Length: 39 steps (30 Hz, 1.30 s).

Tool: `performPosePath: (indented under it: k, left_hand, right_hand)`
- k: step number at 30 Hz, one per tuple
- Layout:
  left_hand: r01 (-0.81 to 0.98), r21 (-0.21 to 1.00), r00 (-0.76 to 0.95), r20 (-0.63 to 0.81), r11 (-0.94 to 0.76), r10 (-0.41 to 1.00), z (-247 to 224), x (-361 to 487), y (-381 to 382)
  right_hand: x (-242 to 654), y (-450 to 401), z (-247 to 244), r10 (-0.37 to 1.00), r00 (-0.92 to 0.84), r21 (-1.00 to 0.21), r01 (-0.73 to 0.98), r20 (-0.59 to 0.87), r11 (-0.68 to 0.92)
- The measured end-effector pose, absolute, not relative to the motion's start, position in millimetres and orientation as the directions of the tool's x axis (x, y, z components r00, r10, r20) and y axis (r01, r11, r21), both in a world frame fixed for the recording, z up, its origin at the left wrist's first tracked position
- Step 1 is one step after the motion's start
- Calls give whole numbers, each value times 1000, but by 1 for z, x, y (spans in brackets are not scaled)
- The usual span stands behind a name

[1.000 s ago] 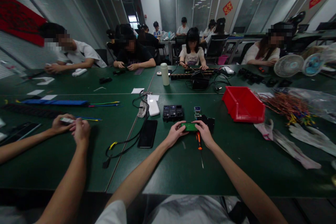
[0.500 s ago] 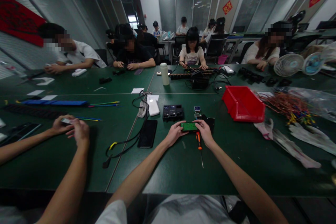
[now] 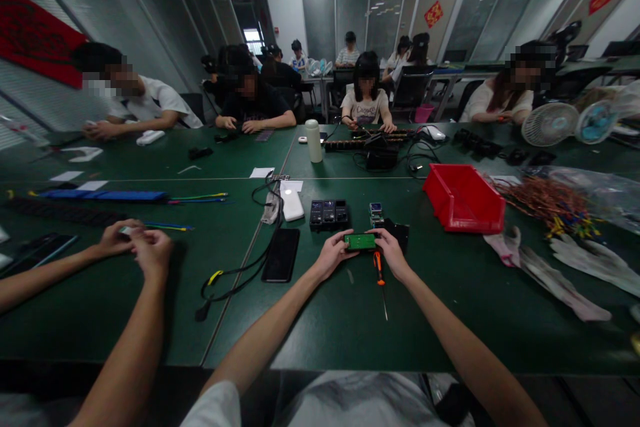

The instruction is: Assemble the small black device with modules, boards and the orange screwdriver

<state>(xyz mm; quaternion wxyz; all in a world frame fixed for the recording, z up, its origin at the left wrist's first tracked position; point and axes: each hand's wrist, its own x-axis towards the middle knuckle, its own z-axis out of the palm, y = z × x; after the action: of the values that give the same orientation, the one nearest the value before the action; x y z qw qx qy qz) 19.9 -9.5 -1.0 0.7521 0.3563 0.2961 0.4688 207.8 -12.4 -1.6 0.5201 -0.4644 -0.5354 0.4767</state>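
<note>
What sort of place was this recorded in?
Probably a shared workroom for small electronics. The person holds a green circuit board above the table, a screwdriver lies close by, and a heap of wires lies off to the right.

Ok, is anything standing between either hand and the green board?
Nothing visible is. The left hand and right hand hold the green board by its opposite ends. The orange-handled screwdriver lies close by on the wearer's side of the board, not between it and either hand.
</note>
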Motion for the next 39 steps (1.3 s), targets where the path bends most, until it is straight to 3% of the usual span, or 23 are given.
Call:
performPosePath:
  k: [13,25,39]
  left_hand:
    - [-479,837,371,-81,265,925,1,20,-13]
    - [-487,831,401,-60,268,914,3,19,-14]
    - [-458,860,343,-61,224,937,2,23,-14]
  right_hand:
    - [221,-13,13,975,-213,-998,-10,61,60]
    - [226,-9,4,988,-142,-997,11,69,71]
    - [227,-8,3,980,-180,-994,54,85,96]
